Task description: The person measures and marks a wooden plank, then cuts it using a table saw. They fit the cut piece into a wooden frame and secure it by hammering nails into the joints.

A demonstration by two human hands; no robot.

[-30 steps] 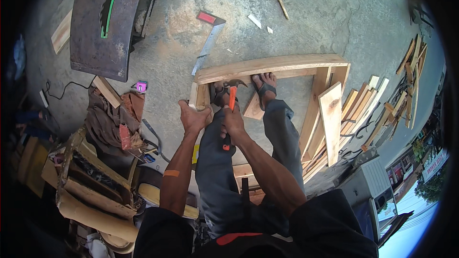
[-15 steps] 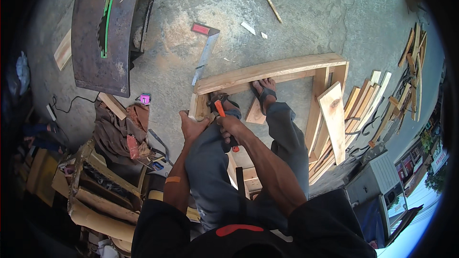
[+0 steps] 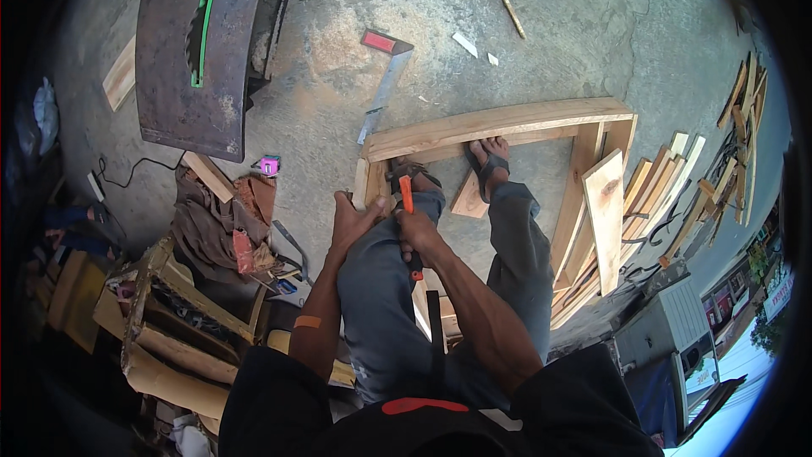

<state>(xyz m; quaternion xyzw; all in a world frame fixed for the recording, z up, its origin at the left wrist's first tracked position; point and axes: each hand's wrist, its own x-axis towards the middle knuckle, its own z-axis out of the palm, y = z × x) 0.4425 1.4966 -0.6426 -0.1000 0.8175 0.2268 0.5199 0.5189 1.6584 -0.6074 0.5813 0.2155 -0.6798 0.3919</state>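
Flanking wooden frame point(image 3: 499, 123): table saw point(image 3: 207, 42), planks point(image 3: 668, 186)

The hammer point(image 3: 408, 203) has an orange handle with a black grip. The wooden frame point(image 3: 499, 123) is pale yellow-brown. The trousers point(image 3: 397, 322) are grey-blue. The table saw point(image 3: 203, 42) is rusty brown with a green insert. The concrete floor point(image 3: 592, 25) is mottled grey. The square point(image 3: 382, 76) has a red handle.

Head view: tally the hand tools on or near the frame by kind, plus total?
Hammer, orange handle, in right hand: 1
Framing square on the concrete: 1
Tape measure, pink: 1
Total: 3
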